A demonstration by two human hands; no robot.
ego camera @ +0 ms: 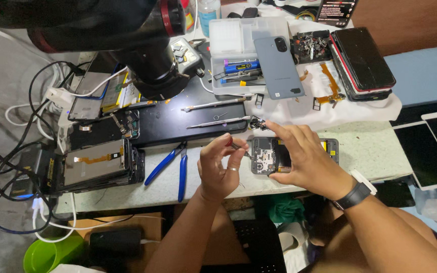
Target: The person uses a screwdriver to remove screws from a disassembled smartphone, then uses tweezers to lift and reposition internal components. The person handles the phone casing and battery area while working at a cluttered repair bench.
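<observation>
Your right hand lies over the opened phone on the counter, fingers wrapped around its far and near edges so the body cannot slide while you work on it. The phone rests flat near the counter's front edge, its bare inner parts facing up. Your left hand pinches a small screwdriver between thumb and fingertips, the tip angled down to the phone's left side; the pinch near the tip gives fine control over a tiny part.

Just beyond the phone lie two tweezers on a dark mat, and blue pliers sit just left of your left hand. A grey phone back leans on a clear tray of tools. A stack of phones stands at the far right, with an orange flex cable beside it. More opened phones pile at the left among cables. The microscope hangs over the mat and hides part of it. Nothing lies between your hands and the phone.
</observation>
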